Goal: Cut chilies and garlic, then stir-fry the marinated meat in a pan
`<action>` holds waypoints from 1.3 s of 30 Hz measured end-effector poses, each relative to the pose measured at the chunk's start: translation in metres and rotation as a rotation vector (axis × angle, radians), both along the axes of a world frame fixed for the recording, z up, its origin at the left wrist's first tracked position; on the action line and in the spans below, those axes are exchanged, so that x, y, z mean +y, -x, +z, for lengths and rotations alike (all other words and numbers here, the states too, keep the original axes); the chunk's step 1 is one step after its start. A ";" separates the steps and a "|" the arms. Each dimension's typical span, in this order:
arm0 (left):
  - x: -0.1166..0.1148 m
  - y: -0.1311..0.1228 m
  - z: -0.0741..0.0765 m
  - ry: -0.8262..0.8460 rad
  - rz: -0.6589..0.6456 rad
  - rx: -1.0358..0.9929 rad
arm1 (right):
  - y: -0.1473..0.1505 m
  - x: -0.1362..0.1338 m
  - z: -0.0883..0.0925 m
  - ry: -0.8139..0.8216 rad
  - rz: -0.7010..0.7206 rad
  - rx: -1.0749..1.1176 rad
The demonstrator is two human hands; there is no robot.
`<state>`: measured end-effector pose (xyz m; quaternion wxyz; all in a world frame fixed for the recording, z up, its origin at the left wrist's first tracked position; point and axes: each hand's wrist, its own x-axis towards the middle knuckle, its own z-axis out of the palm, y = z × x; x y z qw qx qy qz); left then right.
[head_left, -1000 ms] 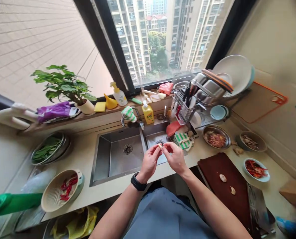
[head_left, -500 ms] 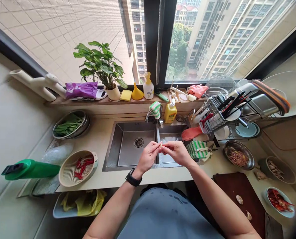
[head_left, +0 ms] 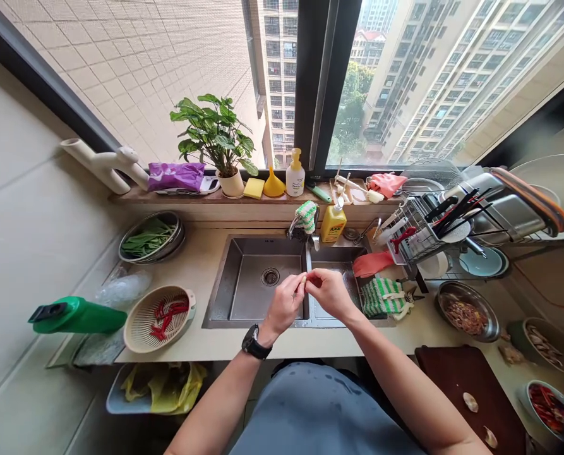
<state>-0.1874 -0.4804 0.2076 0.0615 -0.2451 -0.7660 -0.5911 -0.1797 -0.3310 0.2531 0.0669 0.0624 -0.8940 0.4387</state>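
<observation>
My left hand [head_left: 284, 302] and my right hand [head_left: 330, 293] meet over the front of the steel sink [head_left: 244, 291], near its divider. Both sets of fingertips pinch a small pale garlic clove [head_left: 304, 279], mostly covered by the fingers. On the brown cutting board [head_left: 466, 373] at the lower right lie two more pieces of garlic [head_left: 470, 402], well away from my hands. A black watch sits on my left wrist.
A colander [head_left: 134, 325] of red chillies and a green bottle [head_left: 80, 314] stand left; a bowl of green leaves [head_left: 149, 239] is behind. A dish rack [head_left: 419, 234], a bowl of chopped food [head_left: 466, 313] and a bowl of chillies [head_left: 549, 407] are right. Yellow soap [head_left: 333, 224] stands behind the sink.
The view has shifted, so the surroundings appear slightly lower and further right. My hands stay together over the sink, with the fingers slightly repositioned around the clove, which is now more hidden.
</observation>
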 end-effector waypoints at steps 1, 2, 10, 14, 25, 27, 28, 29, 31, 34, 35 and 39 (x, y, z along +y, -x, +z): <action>-0.001 0.001 -0.003 0.015 0.001 0.024 | 0.001 -0.001 0.000 -0.042 0.002 0.015; -0.003 0.002 -0.005 0.029 0.004 0.041 | 0.001 -0.002 0.000 -0.077 -0.002 0.028; -0.013 0.007 -0.013 -0.014 -0.035 -0.018 | 0.007 -0.009 -0.001 0.003 0.029 -0.031; -0.014 0.007 -0.019 -0.207 -0.024 -0.169 | 0.010 -0.011 -0.013 0.235 -0.036 -0.204; -0.017 0.007 -0.037 -0.363 0.342 -0.319 | 0.007 -0.037 -0.032 0.046 -0.150 0.069; -0.019 0.008 -0.035 -0.400 0.383 -0.339 | 0.007 -0.039 -0.036 0.093 -0.195 0.058; -0.021 0.009 -0.035 -0.440 0.366 -0.372 | 0.007 -0.039 -0.039 0.144 -0.186 0.022; -0.022 0.011 -0.036 -0.493 0.335 -0.417 | 0.008 -0.039 -0.041 0.203 -0.169 -0.022; -0.025 0.014 -0.038 -0.627 0.283 -0.526 | 0.013 -0.038 -0.050 0.313 -0.157 -0.088; -0.030 0.017 -0.044 -0.815 0.304 -0.669 | 0.031 -0.037 -0.071 0.337 -0.243 -0.128; -0.032 0.016 -0.046 -0.851 0.328 -0.702 | 0.040 -0.038 -0.080 0.276 -0.263 -0.142; -0.040 0.011 -0.051 -0.891 0.389 -0.765 | 0.080 -0.055 -0.113 -0.225 -0.071 -0.225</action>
